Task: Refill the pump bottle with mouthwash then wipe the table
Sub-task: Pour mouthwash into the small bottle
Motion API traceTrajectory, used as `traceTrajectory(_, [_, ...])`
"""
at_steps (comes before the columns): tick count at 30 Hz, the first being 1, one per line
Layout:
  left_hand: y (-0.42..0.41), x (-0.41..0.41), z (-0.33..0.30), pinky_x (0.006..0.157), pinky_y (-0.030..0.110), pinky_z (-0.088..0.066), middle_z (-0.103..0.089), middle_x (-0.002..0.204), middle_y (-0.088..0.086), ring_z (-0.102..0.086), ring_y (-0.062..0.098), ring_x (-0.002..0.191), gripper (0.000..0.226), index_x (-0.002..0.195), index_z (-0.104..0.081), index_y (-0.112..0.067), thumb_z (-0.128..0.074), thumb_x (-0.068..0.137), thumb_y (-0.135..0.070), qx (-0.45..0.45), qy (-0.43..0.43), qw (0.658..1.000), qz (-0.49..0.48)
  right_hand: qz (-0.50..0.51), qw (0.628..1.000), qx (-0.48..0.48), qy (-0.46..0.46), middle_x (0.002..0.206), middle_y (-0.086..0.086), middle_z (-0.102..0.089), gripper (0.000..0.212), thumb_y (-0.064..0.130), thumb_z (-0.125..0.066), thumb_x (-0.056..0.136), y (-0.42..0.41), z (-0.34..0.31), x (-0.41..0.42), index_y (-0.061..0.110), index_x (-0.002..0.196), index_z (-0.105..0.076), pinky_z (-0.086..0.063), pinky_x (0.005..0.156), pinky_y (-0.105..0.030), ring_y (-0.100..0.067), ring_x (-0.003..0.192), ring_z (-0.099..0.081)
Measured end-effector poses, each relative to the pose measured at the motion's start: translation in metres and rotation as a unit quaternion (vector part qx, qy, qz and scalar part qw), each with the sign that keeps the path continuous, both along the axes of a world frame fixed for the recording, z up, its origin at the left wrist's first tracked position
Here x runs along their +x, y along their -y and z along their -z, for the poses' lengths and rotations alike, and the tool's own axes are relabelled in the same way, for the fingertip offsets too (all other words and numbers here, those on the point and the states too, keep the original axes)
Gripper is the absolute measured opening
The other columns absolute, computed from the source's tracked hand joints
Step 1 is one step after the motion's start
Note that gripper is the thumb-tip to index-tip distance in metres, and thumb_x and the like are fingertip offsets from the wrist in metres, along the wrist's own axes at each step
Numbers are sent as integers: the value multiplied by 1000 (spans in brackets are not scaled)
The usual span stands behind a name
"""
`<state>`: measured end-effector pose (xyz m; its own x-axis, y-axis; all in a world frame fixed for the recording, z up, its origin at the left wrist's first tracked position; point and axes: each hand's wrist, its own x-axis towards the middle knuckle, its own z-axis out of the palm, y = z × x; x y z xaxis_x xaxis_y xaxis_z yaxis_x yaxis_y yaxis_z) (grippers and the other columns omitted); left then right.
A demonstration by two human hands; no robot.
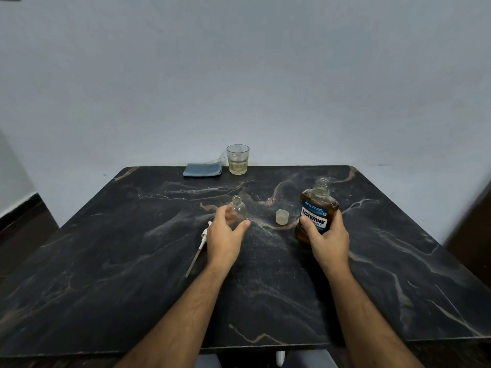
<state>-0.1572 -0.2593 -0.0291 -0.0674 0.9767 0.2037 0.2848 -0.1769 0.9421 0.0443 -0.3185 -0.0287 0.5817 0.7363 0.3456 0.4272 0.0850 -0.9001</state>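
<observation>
A small clear pump bottle stands uncapped on the dark marble table. My left hand curls around its near side, fingers apart; whether it touches the glass is unclear. Its white pump head with tube lies flat on the table just left of that hand. My right hand grips the amber Listerine mouthwash bottle, which is uncapped and tilted slightly left. The mouthwash cap rests upside down between the two bottles.
A folded blue cloth lies at the table's far edge by the wall. Next to it on the right stands a drinking glass with a little pale liquid in it.
</observation>
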Motion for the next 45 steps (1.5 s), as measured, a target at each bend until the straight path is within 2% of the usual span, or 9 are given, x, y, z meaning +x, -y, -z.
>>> traceTrajectory(5, [14, 1, 4, 80, 15, -53, -68, 114, -10, -64, 7, 110, 46, 116, -57, -33, -81, 80, -18, 7, 38, 997, 73, -5, 1000, -7, -10, 97, 18, -64, 41, 33, -77, 83, 0, -2, 0, 32, 117, -54, -53, 96, -45, -9, 98, -64])
traceTrajectory(10, [31, -2, 9, 94, 28, -53, -70, 110, -11, -65, 5, 105, 50, 110, -57, -48, -81, 79, -17, 10, 34, 991, 128, -66, 997, -26, -24, 109, 15, -69, 50, 43, -76, 78, 11, -6, 1, 31, 122, -55, -53, 97, -49, -8, 106, -65])
traceTrajectory(17, [42, -11, 12, 79, 15, -52, -69, 109, -7, -66, 7, 105, 53, 125, -56, -41, -75, 85, -12, -3, 18, 983, 185, -185, 979, -69, 48, 106, 12, -71, 38, 32, -77, 84, 57, -29, -1, 34, 115, -54, -57, 90, -39, -6, 100, -68])
traceTrajectory(22, [43, -17, 7, 106, 29, -47, -67, 123, -14, -62, -2, 116, 60, 136, -52, -37, -72, 87, -8, 2, -10, 974, 228, -206, 963, -112, 133, 98, 16, -71, 40, 25, -80, 82, 80, -38, 3, 43, 108, -55, -55, 82, -32, -1, 90, -67])
traceTrajectory(26, [46, -24, -4, 111, 25, -41, -60, 132, -19, -56, -6, 123, 62, 138, -48, -36, -70, 88, -6, -1, -28, 964, 265, -217, 945, -155, 187, 92, 14, -71, 33, 31, -80, 80, 90, -45, 6, 37, 104, -58, -56, 78, -39, -3, 84, -66])
traceTrajectory(30, [52, -31, -12, 106, 17, -42, -62, 125, -25, -56, -9, 120, 59, 126, -50, -47, -69, 89, -5, 11, -25, 962, 273, -231, 935, -169, 209, 90, 13, -71, 33, 39, -78, 79, 96, -51, 9, 32, 107, -61, -58, 73, -46, -7, 82, -68])
traceTrajectory(32, [53, -35, -13, 106, 22, -44, -64, 127, -21, -57, -6, 121, 58, 130, -52, -43, -70, 89, -6, 10, -24, 960, 279, -228, 931, -171, 228, 87, 15, -71, 32, 42, -77, 78, 97, -54, 10, 33, 104, -61, -57, 72, -47, -6, 80, -68])
traceTrajectory(34, [54, -38, -13, 106, 26, -45, -65, 128, -18, -58, -4, 121, 58, 130, -53, -43, -70, 89, -6, 7, -21, 959, 283, -228, 928, -175, 237, 84, 16, -70, 29, 40, -78, 78, 98, -57, 10, 33, 101, -61, -57, 72, -46, -5, 79, -67])
traceTrajectory(45, [62, -44, -18, 99, 13, -44, -64, 129, -17, -57, -4, 121, 61, 127, -52, -49, -72, 87, -7, 20, -40, 957, 286, -233, 908, -198, 287, 85, 16, -70, 29, 39, -79, 79, 100, -72, 4, 34, 102, -61, -58, 69, -41, -3, 77, -67])
